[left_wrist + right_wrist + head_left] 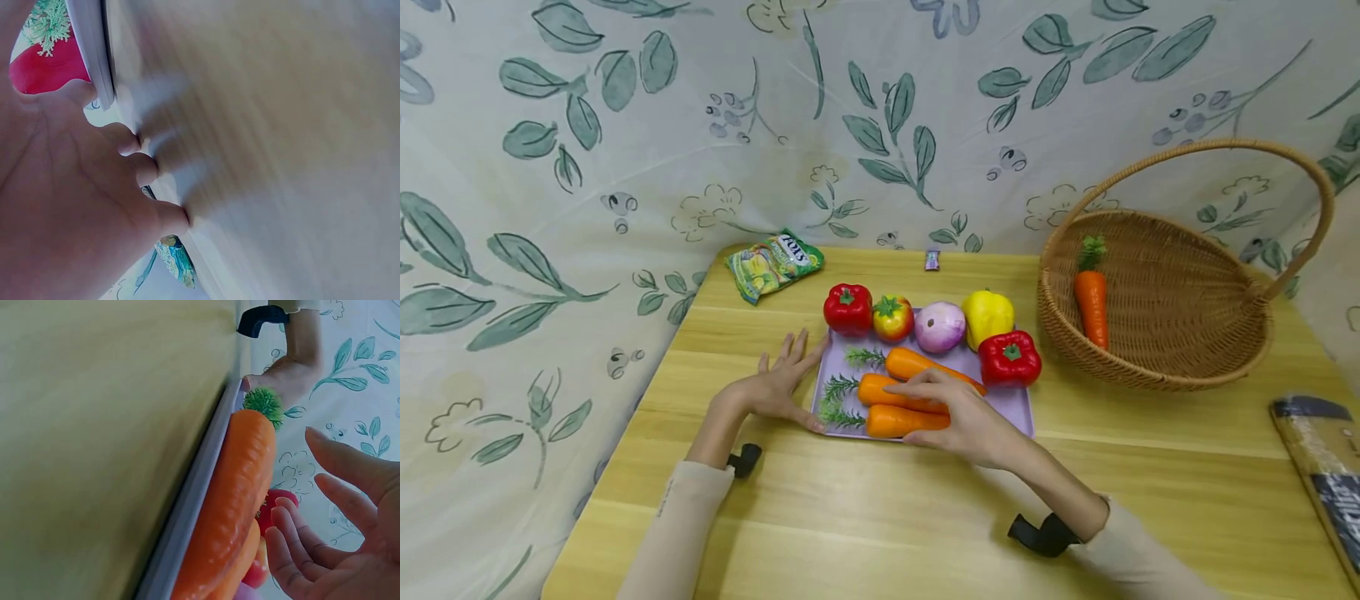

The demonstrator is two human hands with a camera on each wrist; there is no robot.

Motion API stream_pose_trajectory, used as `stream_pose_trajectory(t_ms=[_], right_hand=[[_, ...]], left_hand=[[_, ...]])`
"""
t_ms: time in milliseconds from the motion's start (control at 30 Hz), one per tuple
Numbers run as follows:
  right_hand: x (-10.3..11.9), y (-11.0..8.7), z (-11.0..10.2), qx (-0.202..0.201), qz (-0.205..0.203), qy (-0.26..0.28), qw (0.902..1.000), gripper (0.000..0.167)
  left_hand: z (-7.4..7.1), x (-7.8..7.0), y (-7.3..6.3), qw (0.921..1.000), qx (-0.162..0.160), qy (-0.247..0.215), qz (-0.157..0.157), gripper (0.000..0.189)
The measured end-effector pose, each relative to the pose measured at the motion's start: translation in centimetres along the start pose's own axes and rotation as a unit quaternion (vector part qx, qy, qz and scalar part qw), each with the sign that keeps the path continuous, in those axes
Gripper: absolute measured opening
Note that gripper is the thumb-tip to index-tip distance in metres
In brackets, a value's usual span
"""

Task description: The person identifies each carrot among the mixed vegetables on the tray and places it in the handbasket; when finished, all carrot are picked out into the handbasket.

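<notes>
A lilac tray (832,371) holds three orange carrots with green tops: a rear one (917,365), a middle one (874,389) and a front one (895,422). My left hand (775,390) spreads its fingers at the tray's left edge, fingertips down on the table in the left wrist view. Over the middle and front carrots hovers my right hand (970,417), thumb and fingers apart. The right wrist view shows a gap between that hand and the nearest carrot (228,500). Another carrot (1093,304) leans inside the wicker basket (1172,367).
Along the tray's back stand a red pepper (848,310), a red-yellow tomato (892,319), a purple onion (940,327) and a yellow pepper (988,318). Another red pepper (1010,358) sits at the right. A green snack bag (777,265), a small wrapper (932,259) and a brown package (1318,467) lie around.
</notes>
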State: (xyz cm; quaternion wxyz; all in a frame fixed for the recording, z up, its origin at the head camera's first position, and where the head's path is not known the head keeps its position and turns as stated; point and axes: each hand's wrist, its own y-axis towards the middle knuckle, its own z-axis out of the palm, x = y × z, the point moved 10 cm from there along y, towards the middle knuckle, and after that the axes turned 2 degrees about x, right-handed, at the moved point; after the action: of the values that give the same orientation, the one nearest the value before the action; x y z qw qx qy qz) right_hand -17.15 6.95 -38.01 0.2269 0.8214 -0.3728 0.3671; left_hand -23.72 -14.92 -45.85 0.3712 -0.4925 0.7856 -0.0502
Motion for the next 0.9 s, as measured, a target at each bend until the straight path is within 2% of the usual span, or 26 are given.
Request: stream_pose_trajectory(t_ms=[233,467,700,900], right_hand=[[-0.4,0.2,1.1,-0.014,0.01,-0.014,0.9998,0.05],[-0.7,0.3,2.3,-0.043,0.007,-0.081,0.9958,0.047],[-0.5,0.3,2.4,-0.062,0.003,-0.137,0.9886,0.046],[-0.7,0.3,2.4,-0.066,0.029,-0.178,0.9814,0.046]], left_hand=[[0.0,0.1,-0.1,1.0,0.0,-0.005,0.0,0.136],[0.1,0.2,-0.1,1.0,0.001,-0.008,0.0,0.137],[0.0,0.1,0.0,1.0,0.0,-0.007,0.003,0.138],[0.1,0.1,0.0,1.0,0.001,-0.004,0.002,0.139]])
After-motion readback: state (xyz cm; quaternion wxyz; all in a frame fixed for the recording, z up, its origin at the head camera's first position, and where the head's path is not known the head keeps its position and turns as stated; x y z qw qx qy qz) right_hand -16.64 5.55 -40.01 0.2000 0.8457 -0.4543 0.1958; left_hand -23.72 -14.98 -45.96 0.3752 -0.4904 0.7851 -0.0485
